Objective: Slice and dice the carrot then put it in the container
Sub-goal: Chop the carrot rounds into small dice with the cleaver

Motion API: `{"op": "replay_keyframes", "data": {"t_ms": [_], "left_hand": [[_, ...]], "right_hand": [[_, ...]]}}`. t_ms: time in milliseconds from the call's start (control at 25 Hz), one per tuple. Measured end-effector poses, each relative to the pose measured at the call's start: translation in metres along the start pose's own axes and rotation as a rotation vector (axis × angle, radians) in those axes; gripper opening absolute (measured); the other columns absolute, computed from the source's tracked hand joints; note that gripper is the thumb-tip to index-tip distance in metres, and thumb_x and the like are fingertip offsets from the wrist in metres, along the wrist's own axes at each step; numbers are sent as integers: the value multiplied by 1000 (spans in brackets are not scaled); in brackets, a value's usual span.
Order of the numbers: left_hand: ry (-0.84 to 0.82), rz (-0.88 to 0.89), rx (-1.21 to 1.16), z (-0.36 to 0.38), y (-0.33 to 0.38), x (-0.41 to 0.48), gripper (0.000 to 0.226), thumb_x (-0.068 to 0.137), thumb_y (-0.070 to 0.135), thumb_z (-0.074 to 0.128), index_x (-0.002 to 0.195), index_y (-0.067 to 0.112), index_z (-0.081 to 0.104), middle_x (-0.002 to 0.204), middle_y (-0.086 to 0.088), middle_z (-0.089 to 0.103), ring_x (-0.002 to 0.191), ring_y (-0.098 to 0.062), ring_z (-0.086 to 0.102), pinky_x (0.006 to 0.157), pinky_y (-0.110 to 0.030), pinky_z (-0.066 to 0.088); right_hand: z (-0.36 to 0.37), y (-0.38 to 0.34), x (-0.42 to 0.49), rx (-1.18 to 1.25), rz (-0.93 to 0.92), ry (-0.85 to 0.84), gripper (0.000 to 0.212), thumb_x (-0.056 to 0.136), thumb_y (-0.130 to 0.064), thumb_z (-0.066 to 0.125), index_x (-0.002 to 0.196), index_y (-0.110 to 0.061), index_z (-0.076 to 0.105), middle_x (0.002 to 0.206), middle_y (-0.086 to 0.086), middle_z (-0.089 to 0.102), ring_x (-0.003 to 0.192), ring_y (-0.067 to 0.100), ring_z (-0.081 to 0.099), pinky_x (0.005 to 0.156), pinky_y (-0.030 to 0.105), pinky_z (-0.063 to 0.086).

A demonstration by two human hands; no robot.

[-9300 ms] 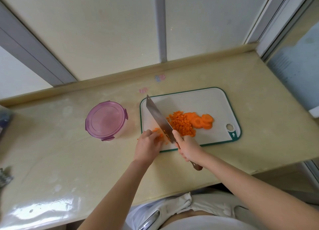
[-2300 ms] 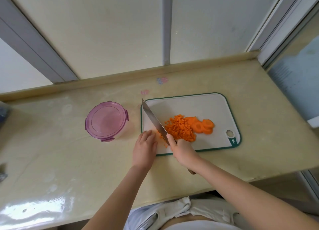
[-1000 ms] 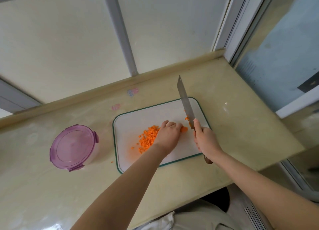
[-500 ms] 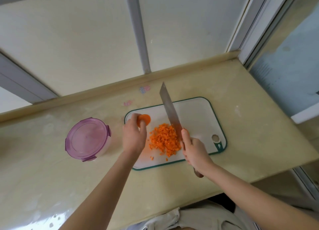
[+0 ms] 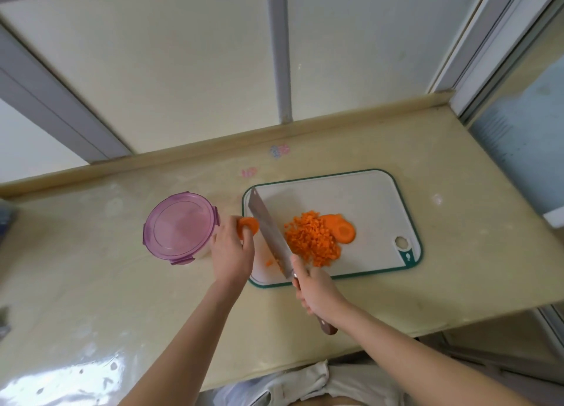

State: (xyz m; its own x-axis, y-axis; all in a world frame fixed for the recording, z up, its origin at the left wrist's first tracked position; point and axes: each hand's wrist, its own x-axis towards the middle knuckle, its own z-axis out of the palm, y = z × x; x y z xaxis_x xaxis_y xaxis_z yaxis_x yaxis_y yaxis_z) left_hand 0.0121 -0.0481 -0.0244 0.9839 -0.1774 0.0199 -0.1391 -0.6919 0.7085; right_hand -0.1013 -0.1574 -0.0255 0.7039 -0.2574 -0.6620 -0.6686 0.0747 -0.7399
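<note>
Since the frame before, the knife (image 5: 268, 234) has been shifted to the left of the diced carrot (image 5: 311, 242).
Its handle is gripped in the right hand (image 5: 317, 292) at the near edge of the cutting board (image 5: 351, 198), the blade slanted towards the board's far left corner. Carrot slices (image 5: 248, 225) are pinched in the curled fingers of the left hand (image 5: 232, 250) at the board's left edge. The diced carrot is heaped at the board's middle, with a round slice (image 5: 345, 231) touching its right side. The lidded container (image 5: 180, 228) is set on the counter (image 5: 91, 283) just beside the board's left edge.
</note>
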Motion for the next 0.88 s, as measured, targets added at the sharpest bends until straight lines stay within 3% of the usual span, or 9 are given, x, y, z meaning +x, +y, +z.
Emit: {"op": "replay_keyframes", "data": {"t_ms": [80, 280, 400, 520, 680, 880], "left_hand": [[-48, -26, 34, 4, 1, -4, 14, 93, 13, 44, 98, 8, 56, 86, -1, 53, 85, -26, 46, 87, -44, 40], [-170, -106, 66, 17, 0, -9, 20, 94, 22, 40, 106, 15, 54, 99, -10, 58, 94, -31, 47, 78, -36, 38], [-140, -100, 30, 17, 4, -10, 18, 93, 22, 40, 103, 16, 53, 97, -9, 59, 93, -32, 50, 77, -39, 42], [-28, -88, -79, 10, 4, -6, 12, 93, 19, 41, 97, 16, 52, 93, -5, 58, 92, -31, 52, 79, -44, 45], [124, -35, -126, -3, 7, -3, 21, 86, 23, 33, 93, 16, 52, 88, -1, 58, 85, -25, 50, 83, -44, 42], [146, -19, -108, -5, 8, -10, 25, 84, 22, 32, 93, 12, 52, 88, -4, 57, 84, -28, 49, 83, -45, 40]], "right_hand": [[-10, 1, 3, -1, 12, 55, 54, 99, -54, 32, 59, -18, 37, 41, -7, 32, 33, 10, 29, 37, 20, 23], [-41, 1, 13, -103, 13, 186, 60, 99, -55, 27, 56, -14, 40, 36, -7, 34, 30, 11, 31, 35, 20, 25], [-52, -1, 14, -86, 19, 219, 59, 98, -56, 27, 59, -14, 40, 45, -2, 37, 33, 12, 31, 35, 20, 25], [-43, -7, 5, -1, 17, 165, 56, 98, -56, 29, 61, -15, 38, 43, -4, 36, 32, 10, 27, 36, 17, 21], [-6, -11, -9, 91, 45, -42, 49, 97, -56, 33, 67, -17, 35, 44, -6, 27, 32, 8, 24, 36, 16, 18], [12, 0, -5, 53, 108, -112, 52, 97, -59, 31, 65, -18, 34, 46, -4, 27, 34, 9, 24, 39, 19, 19]]}}
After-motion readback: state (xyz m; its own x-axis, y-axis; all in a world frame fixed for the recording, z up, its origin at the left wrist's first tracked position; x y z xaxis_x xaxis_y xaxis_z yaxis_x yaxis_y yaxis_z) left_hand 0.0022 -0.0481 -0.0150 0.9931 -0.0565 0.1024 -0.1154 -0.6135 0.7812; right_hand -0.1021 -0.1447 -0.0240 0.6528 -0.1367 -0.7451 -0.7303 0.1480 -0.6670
